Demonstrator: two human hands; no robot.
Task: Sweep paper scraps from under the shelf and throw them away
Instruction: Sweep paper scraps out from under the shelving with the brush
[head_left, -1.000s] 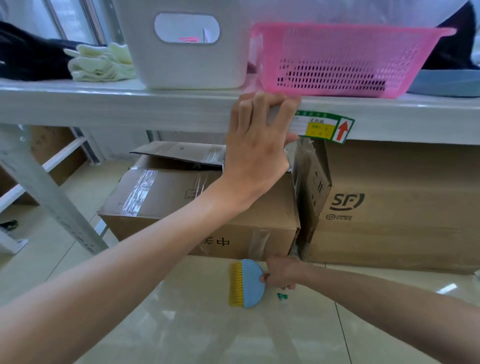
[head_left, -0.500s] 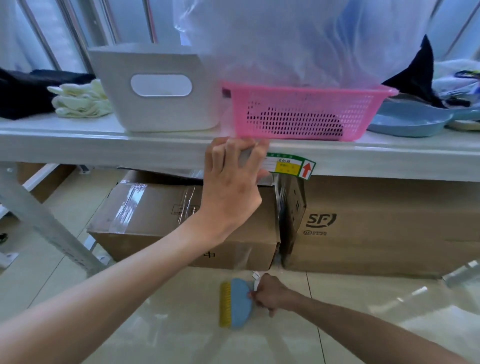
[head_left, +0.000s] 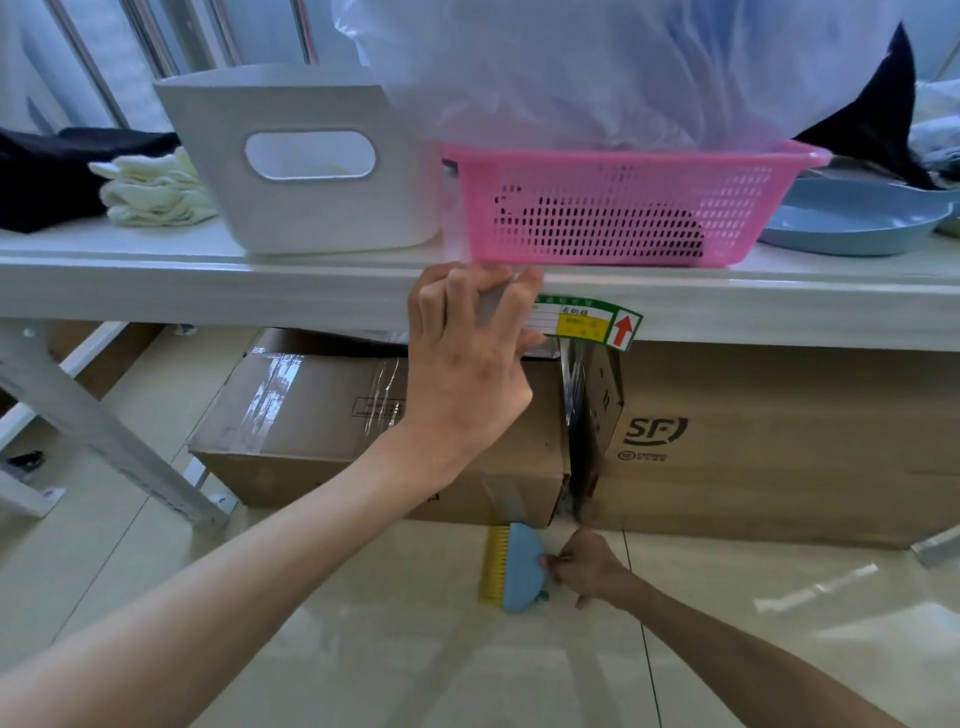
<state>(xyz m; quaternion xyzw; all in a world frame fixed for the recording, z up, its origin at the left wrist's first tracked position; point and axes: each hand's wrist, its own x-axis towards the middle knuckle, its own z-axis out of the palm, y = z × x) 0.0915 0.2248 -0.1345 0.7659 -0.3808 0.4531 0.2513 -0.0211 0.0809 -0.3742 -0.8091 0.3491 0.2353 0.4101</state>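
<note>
Two hands, well apart: my left hand curls over the front lip of the white shelf to brace me. My right hand is down at the tiled floor, clamped on the right end of the small blue brush with yellow bristles. The brush lies against the base of the left cardboard box, near the gap beside the SF box. A tiny green paper scrap sits at the brush's near right edge. I judge it featherlight, flimsy and likely to skitter on glossy tile, so it wants short low strokes. Compared with a second ago, the brush sits closer to the box and my left grip is unchanged
</note>
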